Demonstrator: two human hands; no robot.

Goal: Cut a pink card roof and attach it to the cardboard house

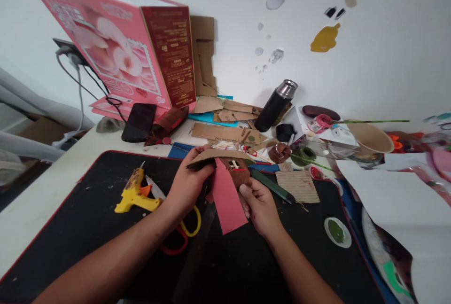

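Note:
A small brown cardboard model house [240, 176] with a slanted cardboard roof and a little window frame is held up over the black mat [148, 257]. A pink paper strip [229, 203] hangs down across its front. My left hand [185, 183] is closed on the roof's left side, fingers partly hidden behind it. My right hand [262, 206] grips the house low on its right side, thumb in front. Left of my left hand lies a yellow glue gun [136, 194], with scissors [191, 223] partly under that forearm. A dark green cutter knife [273, 186] lies behind my right hand.
Corrugated cardboard [298, 186] and a lid with green paint [337, 232] lie at the right. Behind are a black thermos [275, 106], paint jars [280, 152], cardboard scraps [225, 132] and a phone [139, 122]. A tall pink box [120, 50] stands at the back left.

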